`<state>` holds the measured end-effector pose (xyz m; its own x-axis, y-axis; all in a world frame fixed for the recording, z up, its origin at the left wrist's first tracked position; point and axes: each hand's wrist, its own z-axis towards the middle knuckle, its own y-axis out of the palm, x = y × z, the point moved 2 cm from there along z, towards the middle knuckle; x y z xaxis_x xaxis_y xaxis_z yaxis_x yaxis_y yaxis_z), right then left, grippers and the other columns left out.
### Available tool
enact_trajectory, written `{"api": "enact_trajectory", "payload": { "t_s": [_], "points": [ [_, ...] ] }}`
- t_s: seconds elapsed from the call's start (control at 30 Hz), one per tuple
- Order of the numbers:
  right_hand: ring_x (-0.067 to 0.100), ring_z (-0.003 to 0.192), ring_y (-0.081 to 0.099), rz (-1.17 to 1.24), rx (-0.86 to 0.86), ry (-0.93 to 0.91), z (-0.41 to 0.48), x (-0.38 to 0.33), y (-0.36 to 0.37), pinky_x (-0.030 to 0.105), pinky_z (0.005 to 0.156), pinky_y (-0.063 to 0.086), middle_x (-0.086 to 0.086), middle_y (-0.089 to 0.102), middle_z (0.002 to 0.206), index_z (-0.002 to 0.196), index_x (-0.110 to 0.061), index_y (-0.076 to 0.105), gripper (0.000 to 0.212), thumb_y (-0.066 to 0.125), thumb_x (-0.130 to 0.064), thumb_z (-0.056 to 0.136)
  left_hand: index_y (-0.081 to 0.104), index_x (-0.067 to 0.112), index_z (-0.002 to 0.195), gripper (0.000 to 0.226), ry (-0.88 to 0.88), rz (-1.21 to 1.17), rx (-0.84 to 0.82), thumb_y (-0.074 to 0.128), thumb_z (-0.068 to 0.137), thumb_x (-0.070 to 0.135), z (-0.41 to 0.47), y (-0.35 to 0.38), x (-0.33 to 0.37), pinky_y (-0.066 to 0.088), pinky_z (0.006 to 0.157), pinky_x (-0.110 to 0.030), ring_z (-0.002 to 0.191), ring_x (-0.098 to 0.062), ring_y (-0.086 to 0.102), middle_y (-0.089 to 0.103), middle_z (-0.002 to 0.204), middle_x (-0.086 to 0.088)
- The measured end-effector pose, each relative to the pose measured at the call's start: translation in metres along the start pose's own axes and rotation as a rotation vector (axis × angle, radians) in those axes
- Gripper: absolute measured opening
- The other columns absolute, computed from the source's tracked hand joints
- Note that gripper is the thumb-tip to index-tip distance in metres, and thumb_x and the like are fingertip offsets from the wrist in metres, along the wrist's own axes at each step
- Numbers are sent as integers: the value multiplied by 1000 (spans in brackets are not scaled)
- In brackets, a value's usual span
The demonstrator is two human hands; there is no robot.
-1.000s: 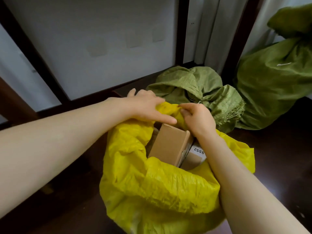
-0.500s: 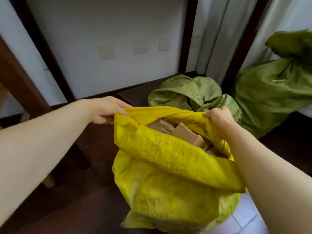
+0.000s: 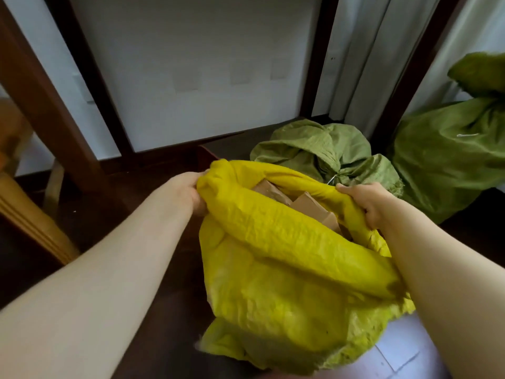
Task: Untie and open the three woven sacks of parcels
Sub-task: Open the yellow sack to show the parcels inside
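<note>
Looks like a home room: dark wood floor, white curtain, wooden chair, dark-framed wall panels.

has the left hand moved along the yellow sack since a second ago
Yes. The left hand has gone from mid-rim, touching the right hand, out to the yellow sack's left edge.

The scene is viewed from one head-worn camera, aimed forward and down, close over the sack; its edges seem bent by the wide lens.

Dark floor — yellow sack, two green sacks.
</note>
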<state>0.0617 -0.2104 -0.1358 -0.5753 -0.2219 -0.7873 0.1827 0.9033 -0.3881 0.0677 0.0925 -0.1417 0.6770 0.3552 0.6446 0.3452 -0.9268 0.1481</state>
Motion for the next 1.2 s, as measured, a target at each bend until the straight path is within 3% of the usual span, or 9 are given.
{"api": "enact_trajectory", "payload": {
  "t_s": [0.1,0.2,0.37,0.5,0.7,0.83,0.93,1.07,1.2],
  "points": [
    [34,106,58,17,43,-26,2,0,4,43,81,47,16,58,121,132,-4,44,60,69,-31,84,52,9,119,33,65,-65,23,54,93,28,1,6,-14,41,103,-42,116,-28,55,59,120,-16],
    [31,113,57,5,95,-177,2,-7,7,40,97,46,14,60,125,128,-6,55,45,61,-28,90,48,11,130,46,206,-95,-26,51,93,38,-18,17,-10,48,91,-43,110,-31,58,60,115,-8],
    [31,118,52,-67,8,-257,-3,-10,16,34,91,43,14,56,130,130,-11,55,40,53,-31,95,49,2,126,95,451,1145,309,52,68,78,-54,-4,20,58,72,-38,80,-30,68,67,97,-19],
    [33,137,33,-391,-165,-206,-13,-7,33,44,109,34,9,31,152,149,-20,25,73,52,-53,89,43,-6,128,105,153,1306,47,54,67,77,-82,2,0,54,51,-23,54,-22,69,73,77,-20],
    [39,141,21,-700,-105,-7,-27,7,2,52,112,26,14,13,157,150,-17,-8,121,66,-66,67,44,-6,131,41,71,511,-172,53,94,9,-40,1,-36,54,38,-26,48,-23,67,67,57,-17],
    [42,91,61,-746,-291,260,-58,15,-29,47,75,52,25,56,109,140,-1,36,61,56,-34,93,47,-1,130,33,67,-134,-251,39,100,11,-17,7,-33,57,53,-26,55,-21,71,69,61,-16],
    [29,50,66,-758,-370,228,-64,14,-23,30,38,54,20,61,80,101,5,61,19,58,-10,90,46,0,131,36,141,-456,-223,32,102,15,-18,29,-17,48,95,-30,114,-24,61,65,114,-17],
    [31,71,61,-119,-21,-74,-30,7,-12,36,31,50,14,56,85,102,-4,49,33,71,2,78,58,3,89,33,227,-749,-265,29,103,10,-38,56,-2,50,84,-23,103,-17,66,67,96,-14],
    [27,83,61,590,57,88,6,42,0,28,33,48,16,58,109,124,-5,47,49,70,-7,81,46,15,133,46,52,-387,-7,43,96,43,-19,40,-29,37,100,-34,126,-24,44,49,137,-6]
  ]
}}
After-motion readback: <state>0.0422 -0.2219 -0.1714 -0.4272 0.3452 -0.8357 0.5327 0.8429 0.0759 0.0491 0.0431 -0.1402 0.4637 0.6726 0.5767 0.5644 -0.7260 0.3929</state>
